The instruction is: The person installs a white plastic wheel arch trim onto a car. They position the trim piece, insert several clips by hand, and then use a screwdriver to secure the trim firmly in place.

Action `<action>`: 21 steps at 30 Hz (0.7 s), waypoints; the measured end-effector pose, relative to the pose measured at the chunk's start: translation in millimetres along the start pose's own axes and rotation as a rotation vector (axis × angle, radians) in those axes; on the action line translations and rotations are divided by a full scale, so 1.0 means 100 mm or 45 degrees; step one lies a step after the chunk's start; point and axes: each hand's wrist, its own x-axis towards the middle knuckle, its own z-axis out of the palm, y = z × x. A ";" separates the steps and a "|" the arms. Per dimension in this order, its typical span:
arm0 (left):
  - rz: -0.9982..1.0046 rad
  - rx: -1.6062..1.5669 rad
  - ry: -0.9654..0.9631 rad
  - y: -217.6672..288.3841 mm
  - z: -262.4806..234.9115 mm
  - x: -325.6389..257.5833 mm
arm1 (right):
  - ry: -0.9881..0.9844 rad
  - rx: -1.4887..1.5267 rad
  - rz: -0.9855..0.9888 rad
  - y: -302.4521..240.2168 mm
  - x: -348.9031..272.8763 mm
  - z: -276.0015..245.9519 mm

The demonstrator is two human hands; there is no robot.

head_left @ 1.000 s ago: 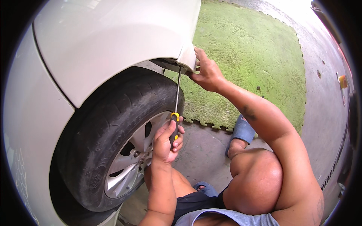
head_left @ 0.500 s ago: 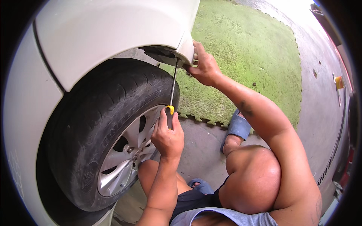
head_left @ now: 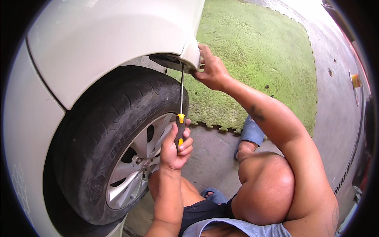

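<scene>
My left hand (head_left: 172, 155) is wrapped round the black-and-yellow handle of a screwdriver (head_left: 180, 129), beside the upper right of the wheel. The long metal shank points away from me, and its tip goes up under the edge of the wheel arch, where the end is hidden. With bent fingers, my right hand (head_left: 214, 72) grips the corner of the white bumper (head_left: 192, 54), thumb below and fingers on the outer side. A dark liner (head_left: 166, 61) shows inside the arch next to the screwdriver tip.
A black tyre (head_left: 85, 138) on a silver alloy wheel (head_left: 138, 148) stands on my left, under the white car body (head_left: 118, 27). Green interlocking foam mat (head_left: 256, 51) covers the floor ahead. My knee (head_left: 268, 185) is bent below my right arm.
My left hand has turned and shifted its hold, so the screwdriver handle now shows between thumb and fingers. The right hand stays on the bumper corner. The view has shifted slightly.
</scene>
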 end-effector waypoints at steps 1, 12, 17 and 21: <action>-0.021 0.057 -0.036 0.07 -0.03 0.01 | 0.016 0.019 -0.022 0.01 0.00 0.00; 1.462 2.109 0.636 -0.17 0.17 0.18 | 0.044 -0.125 -0.028 0.02 -0.03 0.01; 1.401 2.351 0.922 -0.26 0.30 0.14 | 0.007 0.013 -0.002 0.02 -0.03 -0.03; 1.268 1.983 0.715 -0.25 0.24 0.17 | -0.023 0.016 0.034 -0.01 -0.01 -0.02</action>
